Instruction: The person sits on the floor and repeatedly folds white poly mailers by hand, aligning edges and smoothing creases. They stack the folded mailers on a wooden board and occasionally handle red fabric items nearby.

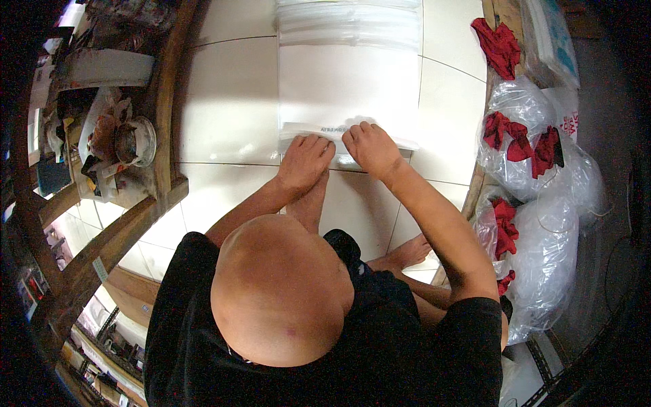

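Note:
A flat white sheet, which looks like plastic film or a bag, lies on the tiles in front of me. A translucent strip with dark print crosses its near edge. Curled over that edge, left of the print, is my left hand, its fingers bent and pressed together. My right hand is closed on the same edge just right of the print, knuckles up. A small gap separates the two hands. The fingertips of both are hidden beneath the knuckles. Layered clear plastic covers the sheet's far end.
Pale floor tiles surround the sheet. Along the right, clear plastic bags lie with red cloth pieces on and beside them. A wooden shelf frame holding a glass jar stands at left. My bare foot rests below my right forearm.

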A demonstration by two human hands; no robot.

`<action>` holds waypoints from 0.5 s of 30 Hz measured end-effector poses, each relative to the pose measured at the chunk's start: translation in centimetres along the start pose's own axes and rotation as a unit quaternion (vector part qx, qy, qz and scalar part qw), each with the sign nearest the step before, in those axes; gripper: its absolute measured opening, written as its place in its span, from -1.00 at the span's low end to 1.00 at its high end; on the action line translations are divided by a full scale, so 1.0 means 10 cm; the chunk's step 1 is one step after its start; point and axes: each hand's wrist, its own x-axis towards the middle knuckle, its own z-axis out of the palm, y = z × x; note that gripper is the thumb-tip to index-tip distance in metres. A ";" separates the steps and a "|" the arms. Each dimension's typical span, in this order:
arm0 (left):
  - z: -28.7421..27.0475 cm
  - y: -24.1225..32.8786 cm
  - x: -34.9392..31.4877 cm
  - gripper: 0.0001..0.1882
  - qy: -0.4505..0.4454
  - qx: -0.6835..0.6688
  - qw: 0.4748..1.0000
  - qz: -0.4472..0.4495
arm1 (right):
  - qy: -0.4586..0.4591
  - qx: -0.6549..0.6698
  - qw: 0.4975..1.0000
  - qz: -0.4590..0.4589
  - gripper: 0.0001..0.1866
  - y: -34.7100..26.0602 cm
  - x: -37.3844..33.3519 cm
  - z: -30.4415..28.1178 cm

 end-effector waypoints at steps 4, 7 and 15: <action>0.03 -0.09 0.02 -0.77 -0.049 0.003 0.999 0.008 | 0.029 0.006 1.000 -0.007 -0.88 0.03 0.01 0.04; 0.05 -0.14 0.05 -0.82 -0.065 -0.022 0.998 0.005 | 0.020 0.016 1.000 -0.007 -0.86 0.05 -0.01 0.04; 0.05 -0.17 0.14 -0.88 -0.030 -0.035 0.999 -0.027 | 0.011 0.058 0.998 0.003 -0.82 0.08 -0.03 -0.01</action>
